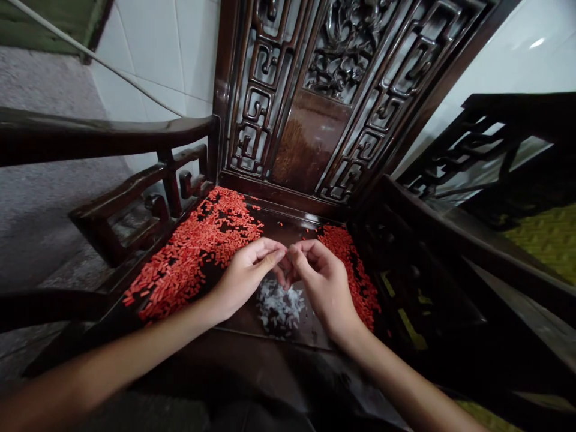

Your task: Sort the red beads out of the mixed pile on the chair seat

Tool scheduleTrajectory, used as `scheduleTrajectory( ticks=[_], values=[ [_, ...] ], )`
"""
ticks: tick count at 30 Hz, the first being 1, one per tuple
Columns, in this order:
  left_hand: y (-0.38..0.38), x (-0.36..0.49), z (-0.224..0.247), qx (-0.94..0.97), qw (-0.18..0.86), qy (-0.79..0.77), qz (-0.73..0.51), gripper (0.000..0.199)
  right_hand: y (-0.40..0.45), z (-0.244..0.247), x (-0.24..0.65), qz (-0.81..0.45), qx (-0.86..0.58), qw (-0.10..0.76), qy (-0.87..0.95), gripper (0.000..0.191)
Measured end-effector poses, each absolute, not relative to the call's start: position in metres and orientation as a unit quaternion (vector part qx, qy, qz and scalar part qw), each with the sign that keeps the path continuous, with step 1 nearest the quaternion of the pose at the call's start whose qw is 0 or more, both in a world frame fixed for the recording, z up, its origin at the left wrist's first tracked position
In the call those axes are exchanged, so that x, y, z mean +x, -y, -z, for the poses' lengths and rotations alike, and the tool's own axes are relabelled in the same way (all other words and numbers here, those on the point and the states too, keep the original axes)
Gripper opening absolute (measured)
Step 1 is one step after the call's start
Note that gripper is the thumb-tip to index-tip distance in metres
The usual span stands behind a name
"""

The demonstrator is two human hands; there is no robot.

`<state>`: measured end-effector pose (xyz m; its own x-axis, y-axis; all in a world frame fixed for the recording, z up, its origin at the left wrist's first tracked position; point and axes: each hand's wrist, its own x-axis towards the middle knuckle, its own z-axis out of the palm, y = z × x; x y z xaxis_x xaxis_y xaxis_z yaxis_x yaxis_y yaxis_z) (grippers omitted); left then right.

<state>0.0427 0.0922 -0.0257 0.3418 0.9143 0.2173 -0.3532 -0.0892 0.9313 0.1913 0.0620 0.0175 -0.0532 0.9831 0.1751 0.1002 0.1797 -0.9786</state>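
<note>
My left hand (252,270) and my right hand (321,276) meet fingertip to fingertip over the dark wooden chair seat (276,231). Both are closed in a pinch, and whatever sits between the fingertips is too small to make out. Just below them lies a loose pile of small whitish, translucent pieces (279,309). Small red-orange stick-like pieces (189,258) cover the left part of the seat. More red-orange pieces (348,264) are spread along the right side, partly hidden behind my right hand.
A carved wooden backrest (310,138) rises behind the seat. Wooden armrests stand at the left (112,138) and right (472,258). Beyond the right armrest is another dark carved piece of furniture (508,138) with a yellow-green textured surface (546,237). A pale cable (112,69) runs at upper left.
</note>
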Motion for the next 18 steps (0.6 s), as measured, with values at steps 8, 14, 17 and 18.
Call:
scheduleTrajectory(
  ticks=[8,14,17,18],
  values=[
    [-0.092,0.042,0.029,0.536,0.607,-0.278,-0.517,0.02,-0.058,-0.018,0.2,-0.275,-0.509,0.449,0.681,0.024],
    [-0.089,0.041,0.027,0.549,0.574,-0.29,-0.534,0.015,-0.059,-0.02,0.203,-0.324,-0.492,0.428,0.685,0.025],
    [-0.088,0.038,0.026,0.57,0.529,-0.303,-0.55,0.014,-0.061,-0.024,0.201,-0.478,-0.449,0.431,0.62,0.028],
    [-0.087,0.038,0.026,0.577,0.518,-0.307,-0.553,0.014,-0.061,-0.025,0.201,-0.517,-0.438,0.43,0.596,0.029]
  ],
)
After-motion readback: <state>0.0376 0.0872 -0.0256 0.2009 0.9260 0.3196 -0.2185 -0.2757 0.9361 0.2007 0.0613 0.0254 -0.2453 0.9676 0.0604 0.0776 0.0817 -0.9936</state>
